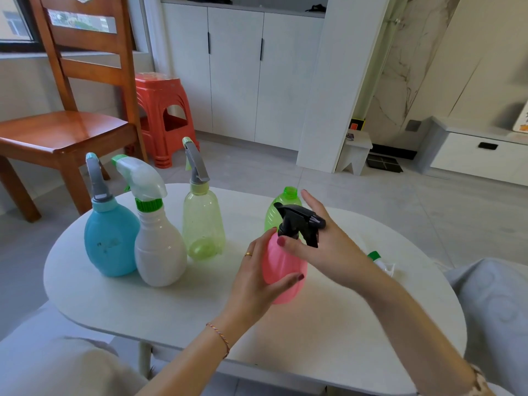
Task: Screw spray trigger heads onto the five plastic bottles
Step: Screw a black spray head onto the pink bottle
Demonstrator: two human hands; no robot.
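My left hand (257, 277) grips a pink bottle (281, 271) held just above the white table (114, 298). A black trigger head (300, 221) sits on the bottle's neck. My right hand (328, 244) is behind the head with its fingers straight, and its thumb touches the black collar. A bright green bottle (281, 208) with a bare open neck stands behind the pink one. At the left stand a blue bottle (110, 241), a white bottle (160, 250) and a pale yellow-green bottle (203, 224), each with a trigger head on it.
A loose white trigger head with a green collar (378, 260) lies on the table behind my right forearm. A wooden chair (65, 130) and an orange plastic stool (163, 115) stand beyond the table's left side. My knees flank the near edge.
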